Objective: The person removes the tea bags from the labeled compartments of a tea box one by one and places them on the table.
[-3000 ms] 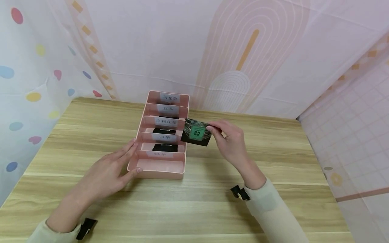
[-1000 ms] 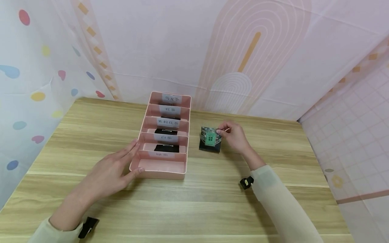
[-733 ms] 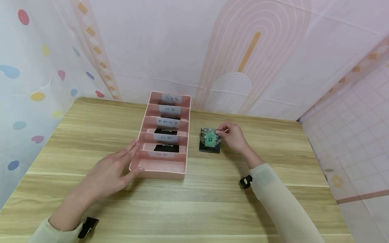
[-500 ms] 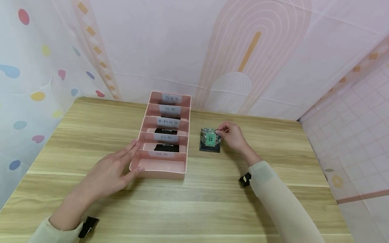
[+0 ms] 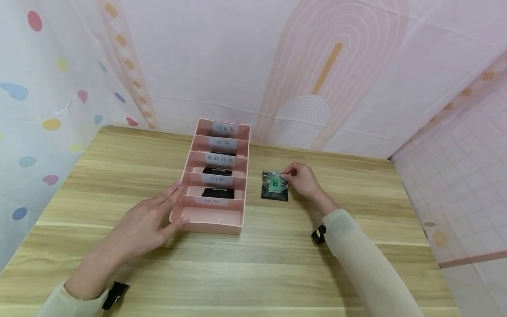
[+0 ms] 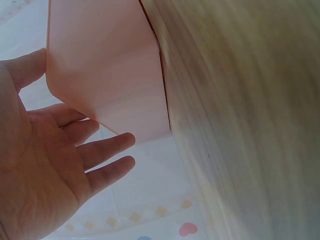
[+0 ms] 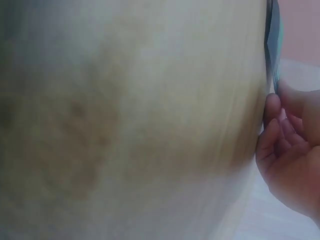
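Note:
A black tea packet [image 5: 273,195] with a green label lies on the wooden table, right of a pink divided box [image 5: 211,227]. My right hand [image 5: 304,180] pinches the packet's upper right corner between thumb and finger. In the right wrist view the packet [image 7: 273,40] appears edge-on, low against the tabletop. My left hand [image 5: 146,222] rests against the box's near left corner, thumb at the front rim and fingers along the side. Fairly straight fingers [image 6: 107,150] touch the pink wall in the left wrist view.
Dividers with white paper labels [image 5: 220,159] split the box into several compartments. Black packets [image 5: 218,193] sit in some of them; the nearest compartment holds none. The table [image 5: 253,273] meets patterned cloth [image 5: 222,66] at the back and sides.
Three seconds ago my right hand held the packet raised at the box's right edge. It has moved right and down, and the packet now lies flat on the table. My left hand stays put.

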Available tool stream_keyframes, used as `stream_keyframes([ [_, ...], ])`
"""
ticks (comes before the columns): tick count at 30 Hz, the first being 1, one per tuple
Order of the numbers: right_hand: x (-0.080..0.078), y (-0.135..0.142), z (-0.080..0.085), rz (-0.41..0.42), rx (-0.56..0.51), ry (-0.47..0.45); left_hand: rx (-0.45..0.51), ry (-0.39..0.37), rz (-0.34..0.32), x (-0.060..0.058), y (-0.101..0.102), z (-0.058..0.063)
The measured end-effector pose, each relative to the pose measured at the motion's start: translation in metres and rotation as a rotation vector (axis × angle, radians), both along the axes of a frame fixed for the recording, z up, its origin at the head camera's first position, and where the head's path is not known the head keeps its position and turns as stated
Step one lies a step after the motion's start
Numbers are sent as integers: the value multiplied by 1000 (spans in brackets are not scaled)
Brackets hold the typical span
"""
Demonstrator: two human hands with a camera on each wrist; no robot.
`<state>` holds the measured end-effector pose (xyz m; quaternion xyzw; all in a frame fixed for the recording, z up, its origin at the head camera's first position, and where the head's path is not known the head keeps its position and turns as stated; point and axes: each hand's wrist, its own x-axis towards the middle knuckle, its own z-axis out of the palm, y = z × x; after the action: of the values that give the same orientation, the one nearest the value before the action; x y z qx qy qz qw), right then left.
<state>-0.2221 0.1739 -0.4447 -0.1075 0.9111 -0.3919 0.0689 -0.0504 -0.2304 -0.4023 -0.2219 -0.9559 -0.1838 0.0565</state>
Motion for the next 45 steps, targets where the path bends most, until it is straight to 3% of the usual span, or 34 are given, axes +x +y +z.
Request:
stream_keyframes([
  [24,0,6,9,-23,-44,-22,-8,0,-9,-1,0,0],
  [45,16,8,42,-2,-92,57,-9,0,-2,0,-1,0],
])
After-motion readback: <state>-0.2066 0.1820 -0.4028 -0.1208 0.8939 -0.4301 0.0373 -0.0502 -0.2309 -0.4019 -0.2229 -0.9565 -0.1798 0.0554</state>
